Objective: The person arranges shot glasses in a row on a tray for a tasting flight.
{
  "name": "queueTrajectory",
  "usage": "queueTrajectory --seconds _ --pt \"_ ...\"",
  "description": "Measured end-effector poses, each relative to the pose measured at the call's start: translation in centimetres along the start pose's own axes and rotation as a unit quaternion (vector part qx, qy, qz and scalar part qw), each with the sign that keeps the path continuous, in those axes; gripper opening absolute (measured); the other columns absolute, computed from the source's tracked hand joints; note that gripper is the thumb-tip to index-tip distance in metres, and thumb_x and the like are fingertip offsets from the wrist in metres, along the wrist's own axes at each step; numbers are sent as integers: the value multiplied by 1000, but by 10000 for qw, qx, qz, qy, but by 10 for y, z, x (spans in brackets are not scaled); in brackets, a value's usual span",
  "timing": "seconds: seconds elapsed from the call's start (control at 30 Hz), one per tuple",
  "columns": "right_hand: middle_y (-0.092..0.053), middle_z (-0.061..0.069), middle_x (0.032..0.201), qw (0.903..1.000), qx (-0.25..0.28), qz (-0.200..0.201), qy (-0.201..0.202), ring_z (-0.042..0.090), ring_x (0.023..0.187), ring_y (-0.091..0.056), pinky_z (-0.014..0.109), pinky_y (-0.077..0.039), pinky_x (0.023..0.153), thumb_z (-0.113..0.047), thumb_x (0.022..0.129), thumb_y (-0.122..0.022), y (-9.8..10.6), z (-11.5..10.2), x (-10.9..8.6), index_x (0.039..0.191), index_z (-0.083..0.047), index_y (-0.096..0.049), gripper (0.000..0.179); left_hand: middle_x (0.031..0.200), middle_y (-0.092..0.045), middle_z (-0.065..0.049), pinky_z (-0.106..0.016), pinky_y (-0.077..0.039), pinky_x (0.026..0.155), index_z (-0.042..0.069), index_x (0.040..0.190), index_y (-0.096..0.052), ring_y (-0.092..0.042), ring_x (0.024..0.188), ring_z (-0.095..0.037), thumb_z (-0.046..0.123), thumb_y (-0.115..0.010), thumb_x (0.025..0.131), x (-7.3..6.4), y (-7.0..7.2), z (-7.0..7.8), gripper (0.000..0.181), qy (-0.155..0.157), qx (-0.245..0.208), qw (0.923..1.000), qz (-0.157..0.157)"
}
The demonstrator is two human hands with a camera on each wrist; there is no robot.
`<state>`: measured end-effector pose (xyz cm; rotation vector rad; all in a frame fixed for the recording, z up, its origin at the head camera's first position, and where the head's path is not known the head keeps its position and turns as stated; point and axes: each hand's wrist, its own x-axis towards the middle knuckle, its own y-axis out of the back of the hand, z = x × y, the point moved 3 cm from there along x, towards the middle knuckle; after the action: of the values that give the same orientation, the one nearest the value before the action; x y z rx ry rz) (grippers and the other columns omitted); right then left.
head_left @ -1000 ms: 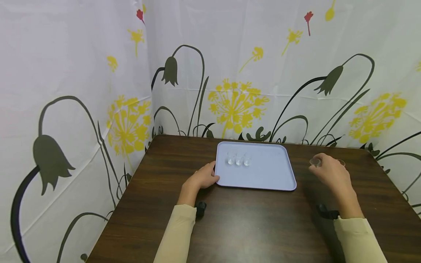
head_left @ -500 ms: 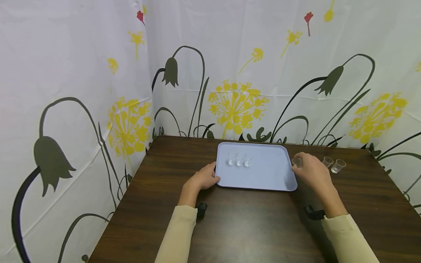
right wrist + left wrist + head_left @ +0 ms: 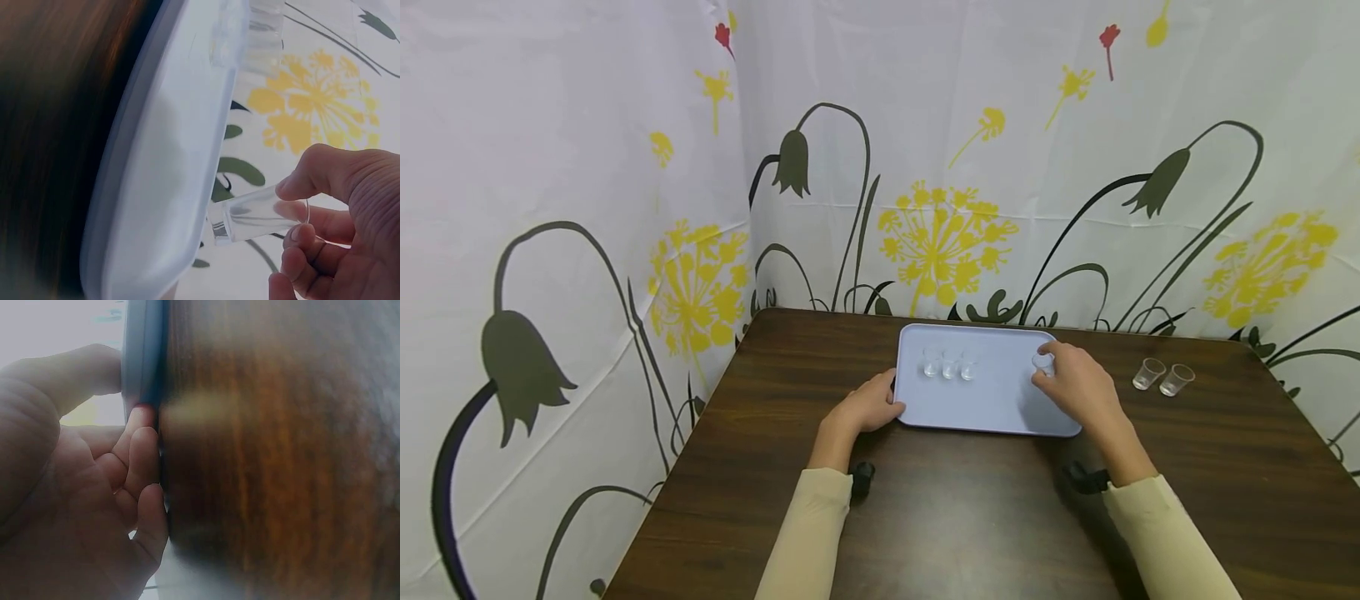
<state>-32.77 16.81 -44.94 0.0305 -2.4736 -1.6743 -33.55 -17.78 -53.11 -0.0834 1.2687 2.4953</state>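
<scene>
A pale blue tray (image 3: 985, 408) lies on the table, its left rim gripped by my left hand (image 3: 867, 406). In the left wrist view the thumb (image 3: 94, 372) is over the rim and the curled fingers (image 3: 144, 462) are at its underside. My right hand (image 3: 1081, 385) pinches a small clear shot glass (image 3: 253, 215) near its rim, between thumb and fingers. That glass is upright over the tray's right part, its base close to the tray surface in the right wrist view. Three similar shot glasses (image 3: 950, 367) stand in a row on the tray's left half.
Two more clear shot glasses (image 3: 1162, 379) stand on the dark wooden table (image 3: 970, 517), right of the tray. A white curtain (image 3: 820, 50) printed with flowers hangs behind the table and along its left side.
My right hand has carried the shot glass leftward from beside the two glasses on the table to above the tray's right part. The left hand stays on the tray rim.
</scene>
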Motion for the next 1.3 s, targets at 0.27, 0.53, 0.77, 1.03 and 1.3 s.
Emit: queueTrajectory --seconds 0.27,0.53,0.77,1.03,1.3 --pt "-72 15 99 9999 110 76 -17 28 85 -64 44 -51 63 -27 97 -70 -7 -10 5 135 -5 -70 44 101 -55 -9 -62 -35 117 5 166 -36 -55 111 -30 28 -68 98 2 -1 -2 78 -5 -163 9999 33" --pt "-72 10 96 9998 149 89 -16 24 80 -62 38 -45 57 -30 97 -67 -14 -17 10 137 -9 -70 44 102 -57 -6 -55 -39 107 8 166 -35 -56 103 -25 31 -68 100 19 -13 -19 78 103 108 9999 -36" --pt "-74 4 95 9998 177 77 38 21 74 -62 37 -44 57 -33 98 -68 -24 -23 15 137 -14 -70 44 103 -58 -5 -54 -40 107 12 167 -35 -57 103 -23 36 -70 98 31 -19 -32 81 20 114 9999 -11" --pt "-78 7 102 9989 451 1 127 22 80 -66 38 -48 62 -34 99 -71 -34 -31 16 138 -13 -70 45 103 -57 -6 -51 -40 107 11 169 -32 -56 104 -24 32 -68 100 23 -15 -25 80 90 139 9999 -25" --pt "-78 10 101 9987 460 -82 187 25 80 -67 38 -50 67 -32 99 -72 -42 -35 21 138 -10 -69 44 101 -56 -9 -56 -38 108 6 167 -34 -55 104 -28 27 -68 99 6 -3 -5 79 19 -200 9998 -26"
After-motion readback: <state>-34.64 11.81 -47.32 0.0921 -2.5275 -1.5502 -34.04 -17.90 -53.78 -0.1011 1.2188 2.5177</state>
